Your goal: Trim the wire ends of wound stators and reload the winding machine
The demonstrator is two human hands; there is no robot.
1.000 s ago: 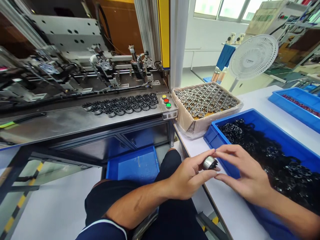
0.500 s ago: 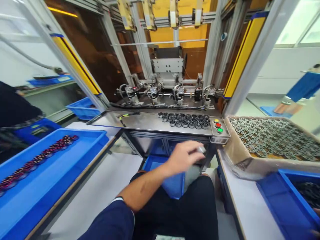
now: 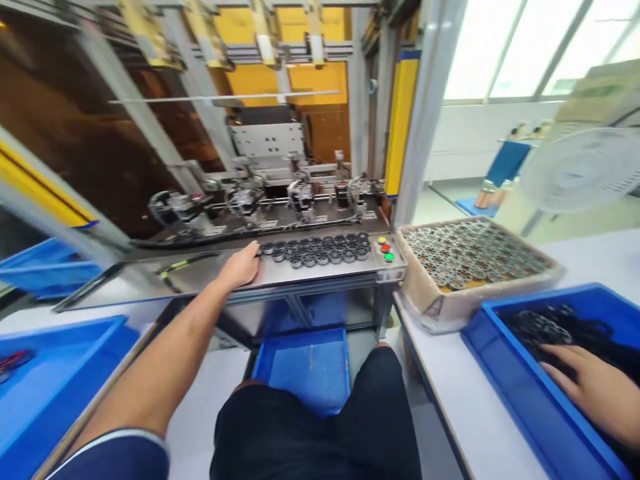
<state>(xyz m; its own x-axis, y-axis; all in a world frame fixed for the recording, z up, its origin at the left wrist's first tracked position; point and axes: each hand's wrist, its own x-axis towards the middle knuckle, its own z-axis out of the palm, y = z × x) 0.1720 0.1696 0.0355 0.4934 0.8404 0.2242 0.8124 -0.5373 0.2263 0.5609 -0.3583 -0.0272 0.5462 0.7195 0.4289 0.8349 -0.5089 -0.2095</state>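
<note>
My left hand (image 3: 243,265) reaches out to the steel machine shelf (image 3: 200,280), at the left end of a cluster of dark ring-shaped parts (image 3: 320,249). Its fingers are curled toward the nearest ring, and what they hold, if anything, is hidden behind the hand. My right hand (image 3: 593,388) lies inside a blue bin (image 3: 505,387) at the right. Its fingers are stretched over a heap of black ring parts (image 3: 537,327).
A cardboard box (image 3: 435,300) of silvery ring parts stands beside three coloured buttons (image 3: 385,249) on the shelf's right end. Machine fixtures (image 3: 280,193) sit behind the rings. Blue trays (image 3: 45,393) lie at the left and one (image 3: 305,363) under the shelf. A fan (image 3: 580,170) stands far right.
My left hand carried a small silvery round part from the right table to the machine shelf. My right hand went into the blue bin. The view swung left, then back toward the middle.
</note>
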